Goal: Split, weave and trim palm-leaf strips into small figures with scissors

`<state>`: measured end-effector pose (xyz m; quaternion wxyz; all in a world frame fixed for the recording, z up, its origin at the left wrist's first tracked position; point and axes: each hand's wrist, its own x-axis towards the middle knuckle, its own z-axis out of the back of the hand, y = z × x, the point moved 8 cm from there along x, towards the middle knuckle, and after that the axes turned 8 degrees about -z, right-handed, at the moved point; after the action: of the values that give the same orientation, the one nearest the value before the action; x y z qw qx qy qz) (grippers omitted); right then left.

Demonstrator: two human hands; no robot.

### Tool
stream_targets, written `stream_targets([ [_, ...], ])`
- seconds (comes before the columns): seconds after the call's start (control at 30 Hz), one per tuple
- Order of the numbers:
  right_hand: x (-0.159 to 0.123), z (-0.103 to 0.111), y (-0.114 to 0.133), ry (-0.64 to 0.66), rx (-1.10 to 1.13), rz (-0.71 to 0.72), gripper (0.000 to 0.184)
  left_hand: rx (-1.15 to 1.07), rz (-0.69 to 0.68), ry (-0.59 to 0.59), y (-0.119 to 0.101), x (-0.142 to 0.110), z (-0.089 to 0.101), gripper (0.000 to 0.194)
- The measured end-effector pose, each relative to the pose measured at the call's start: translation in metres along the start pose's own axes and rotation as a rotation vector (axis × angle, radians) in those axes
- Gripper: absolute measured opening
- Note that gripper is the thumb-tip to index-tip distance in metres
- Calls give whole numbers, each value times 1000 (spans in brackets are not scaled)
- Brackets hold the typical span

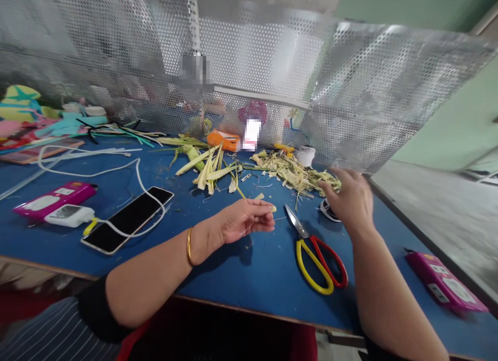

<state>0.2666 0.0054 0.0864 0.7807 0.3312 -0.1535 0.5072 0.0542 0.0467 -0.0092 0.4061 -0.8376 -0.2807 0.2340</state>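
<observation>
Above the middle of the blue table, my left hand (pixel 249 218) is closed in a pinch on a thin pale thread (pixel 280 218), which sticks out to the right of the fingertips. A gold bangle (pixel 189 247) circles that wrist. My right hand (pixel 348 197), slightly blurred, is raised over a small spool (pixel 330 210) at the right; its thumb and fingers are apart, and it partly covers the spool. Between the hands lie scissors (pixel 313 254) with one yellow and one red handle, blades pointing away. Pale husk strips (pixel 212 171) and a heap of husk scraps (pixel 291 171) lie beyond.
A dark-screened phone (pixel 130 218), a white cable (pixel 93 173) and a magenta packet (pixel 58 199) lie left. Another magenta packet (pixel 445 283) is at the right edge. An orange packet (pixel 224 140) stands before the perforated metal screen (pixel 252 50). Colourful foam pieces (pixel 23 104) are far left.
</observation>
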Motion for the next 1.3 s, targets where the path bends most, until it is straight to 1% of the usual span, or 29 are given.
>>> stream_targets([
  [0.03,-8,-7,19,121,199,85,35,-2,-9,0,-2,0,1,9],
  [0.07,-20,-17,39,287,374,169,28,-2,-18,1,-4,1,2,8],
  [0.1,-36,-31,59,486,488,244,23,-1,-28,2,-6,1,2,7],
  [0.13,-52,-42,75,633,567,294,21,0,-38,3,-8,2,3,7],
  [0.17,-66,-53,87,734,613,322,20,1,-45,5,-9,2,4,7],
  [0.23,-87,-74,99,852,674,292,18,0,-48,10,-10,3,4,8],
  [0.3,-98,-93,99,951,748,170,11,-3,-44,8,-11,3,5,8],
  [0.37,-99,-102,94,1027,833,50,20,-1,-51,-5,-13,3,6,8],
  [0.4,-95,-102,89,1028,870,1,24,-1,-61,-16,-14,3,7,8],
  [0.43,-87,-98,83,990,899,-39,27,-3,-75,-32,-17,2,8,7],
  [0.47,-75,-92,74,904,902,-76,29,-9,-92,-51,-19,2,10,7],
  [0.5,-61,-82,62,765,876,-113,30,-18,-112,-71,-22,2,12,7],
  [0.53,-47,-71,49,598,798,-140,30,-30,-135,-92,-26,2,14,6],
  [0.57,-36,-59,36,439,651,-142,30,-37,-164,-115,-30,1,16,6],
  [0.6,-29,-50,27,318,441,-121,29,-36,-200,-143,-35,1,18,6],
  [0.63,-25,-45,22,257,214,-82,27,-23,-241,-173,-41,-1,21,5],
  [0.67,-23,-45,18,252,14,-46,24,1,-284,-206,-47,-3,24,4],
  [0.73,-25,-52,12,325,-261,-7,20,82,-371,-272,-61,-9,29,2],
  [0.77,-27,-54,12,348,-343,8,20,137,-408,-300,-67,-13,32,2],
  [0.8,-28,-52,15,331,-394,32,22,198,-439,-322,-73,-17,34,3],
  [0.83,-29,-47,21,277,-425,71,25,263,-465,-338,-77,-21,35,3],
  [0.87,-31,-39,31,196,-400,116,27,330,-485,-347,-80,-24,36,3],
  [0.9,-34,-29,42,113,-305,160,28,395,-498,-348,-81,-27,36,2],
  [0.93,-38,-20,53,57,-157,191,28,454,-504,-339,-80,-28,35,2],
  [0.97,-43,-15,62,53,26,213,27,506,-506,-324,-77,-29,34,2],
  [1.03,-53,-16,76,162,395,210,23,585,-500,-278,-68,-28,30,3],
  [1.1,-64,-26,87,304,625,172,21,639,-495,-224,-57,-26,25,3],
  [1.2,-79,-44,95,462,784,70,20,751,-524,-170,-48,-26,16,5],
  [1.3,-85,-56,92,516,859,-72,17,834,-574,-186,-51,-29,11,6],
])
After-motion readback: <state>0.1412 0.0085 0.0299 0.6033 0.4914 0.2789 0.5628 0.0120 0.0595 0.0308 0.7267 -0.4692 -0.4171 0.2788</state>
